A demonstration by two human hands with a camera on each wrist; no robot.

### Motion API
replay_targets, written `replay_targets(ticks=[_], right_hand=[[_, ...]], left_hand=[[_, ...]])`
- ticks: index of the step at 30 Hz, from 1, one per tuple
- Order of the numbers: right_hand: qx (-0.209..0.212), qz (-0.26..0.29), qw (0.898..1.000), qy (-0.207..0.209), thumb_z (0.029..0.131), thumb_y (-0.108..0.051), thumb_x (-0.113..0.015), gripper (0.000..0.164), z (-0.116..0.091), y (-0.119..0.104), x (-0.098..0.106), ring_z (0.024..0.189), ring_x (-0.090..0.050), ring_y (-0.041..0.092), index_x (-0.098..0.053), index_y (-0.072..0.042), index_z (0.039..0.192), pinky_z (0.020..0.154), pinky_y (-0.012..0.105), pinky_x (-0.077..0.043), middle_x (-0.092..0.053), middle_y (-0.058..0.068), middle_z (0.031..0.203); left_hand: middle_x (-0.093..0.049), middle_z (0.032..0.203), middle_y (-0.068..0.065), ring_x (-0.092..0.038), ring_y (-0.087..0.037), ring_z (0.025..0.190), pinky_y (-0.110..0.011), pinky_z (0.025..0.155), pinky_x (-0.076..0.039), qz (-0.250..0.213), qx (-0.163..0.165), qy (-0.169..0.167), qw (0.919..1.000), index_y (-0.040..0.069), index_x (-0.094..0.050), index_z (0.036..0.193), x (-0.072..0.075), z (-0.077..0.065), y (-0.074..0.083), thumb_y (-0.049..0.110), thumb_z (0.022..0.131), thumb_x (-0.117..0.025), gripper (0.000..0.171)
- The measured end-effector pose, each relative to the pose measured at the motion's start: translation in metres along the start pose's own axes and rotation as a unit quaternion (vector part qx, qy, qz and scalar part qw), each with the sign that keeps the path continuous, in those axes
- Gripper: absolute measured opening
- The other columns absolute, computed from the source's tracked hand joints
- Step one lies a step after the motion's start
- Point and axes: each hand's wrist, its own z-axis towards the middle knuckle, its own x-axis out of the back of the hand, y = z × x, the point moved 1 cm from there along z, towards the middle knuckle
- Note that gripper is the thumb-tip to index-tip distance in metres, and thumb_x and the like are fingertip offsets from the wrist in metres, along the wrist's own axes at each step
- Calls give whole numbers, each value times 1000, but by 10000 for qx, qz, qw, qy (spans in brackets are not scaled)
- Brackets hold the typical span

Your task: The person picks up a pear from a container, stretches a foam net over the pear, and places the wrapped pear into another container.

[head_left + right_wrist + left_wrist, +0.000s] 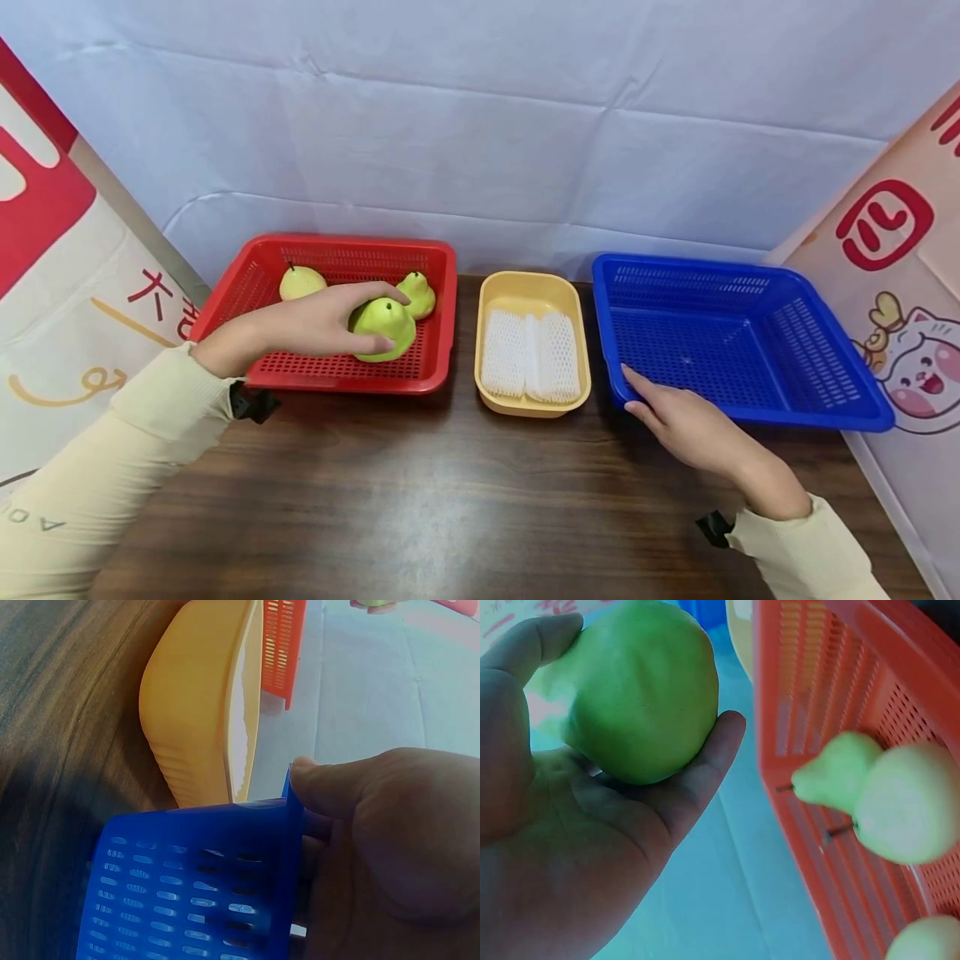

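My left hand [322, 321] grips a green pear [393, 329], thumb and fingers curled round its sides. In the left wrist view this pear [649, 694] shows clear of the red basket [847, 885], which holds other pears. In the head view the red basket [337, 385] stands at the left, with a pale yellow pear [302, 282] at its back left and a green pear [417, 295] at its right. My right hand [693, 429] holds the near left corner of the blue basket [738, 408]; in the right wrist view the thumb lies over the rim.
Between the baskets stands a yellow tray [534, 409] with white foam fruit nets [532, 354] in it. All stand on a dark wooden table [450, 500]. A pale cloth [450, 125] hangs behind, and printed panels [900, 275] flank both sides.
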Motion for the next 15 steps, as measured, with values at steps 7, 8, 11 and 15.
replay_targets(ticks=[7,8,11,15], right_hand=[[15,13,10000,20,106,-21,-55,56,0,1,-1,125,-57,45,-38,7,152,99,61,-47,-53,31,141],[22,15,10000,24,106,-21,-55,56,0,1,-1,125,-57,45,-38,7,152,99,61,-47,-53,31,141],[45,16,10000,37,106,-21,-55,56,0,1,-1,125,-57,45,-38,7,152,99,60,-47,-53,31,141],[43,26,10000,41,106,-21,-55,56,0,1,-1,124,-58,45,-37,7,152,99,60,-47,-53,31,141]], left_hand=[[-62,115,1,-58,-18,105,-37,89,-53,32,-180,91,9998,17,-55,138,-17,7,21,34,88,-80,60],[-62,115,1,-58,-17,105,-37,89,-53,63,-202,117,9997,17,-55,138,-20,8,25,36,87,-80,60],[-62,115,2,-59,-16,104,-37,91,-51,-9,-328,142,9994,16,-57,135,-31,11,35,36,88,-80,57],[-62,118,2,-61,-13,102,-35,90,-52,-252,-556,92,9981,14,-57,135,-44,15,45,33,88,-80,56]])
